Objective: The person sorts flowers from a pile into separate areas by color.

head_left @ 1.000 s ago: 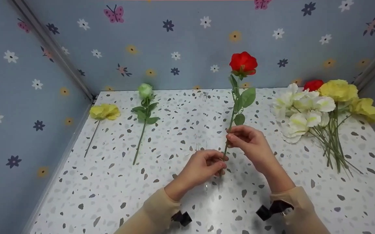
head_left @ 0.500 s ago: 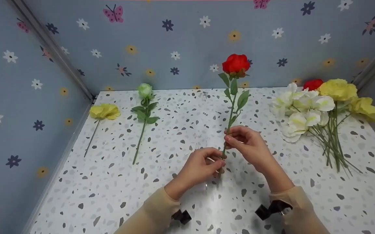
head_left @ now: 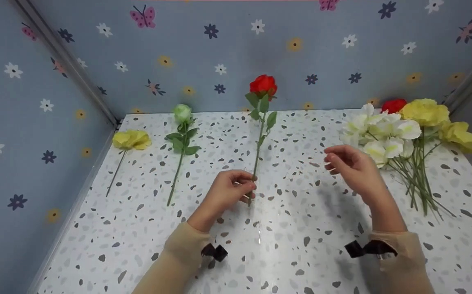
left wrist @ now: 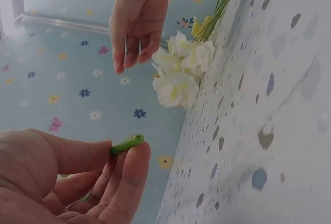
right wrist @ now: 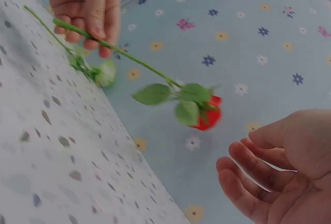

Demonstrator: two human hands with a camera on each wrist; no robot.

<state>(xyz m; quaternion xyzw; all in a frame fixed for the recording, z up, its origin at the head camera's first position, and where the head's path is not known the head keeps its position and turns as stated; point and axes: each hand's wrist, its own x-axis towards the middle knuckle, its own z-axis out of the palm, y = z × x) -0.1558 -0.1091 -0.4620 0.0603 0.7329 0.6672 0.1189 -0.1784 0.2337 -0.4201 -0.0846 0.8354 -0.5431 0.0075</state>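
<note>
A red rose (head_left: 263, 85) with green leaves is held up, its bloom toward the back wall. My left hand (head_left: 228, 188) pinches its stem low down, between thumb and fingers; in the left wrist view the cut stem end (left wrist: 135, 140) pokes out past the fingertips. My right hand (head_left: 352, 169) hovers apart from the rose, in front of the white flowers (head_left: 383, 136), with loosely bent fingers and nothing in them. In the right wrist view the rose's leaves (right wrist: 192, 97) and whole stem show.
A yellow flower (head_left: 131, 140) and a pale green rose (head_left: 182, 114) lie apart on the left of the speckled table (head_left: 297, 261). At the right lies a bunch with yellow flowers (head_left: 426, 112) and another red bloom (head_left: 394, 106). A flower-patterned wall (head_left: 240, 53) stands behind.
My right hand has let go of the stem and moved off to the right. My left hand has carried the red rose leftward. The lying flowers have stayed in place.
</note>
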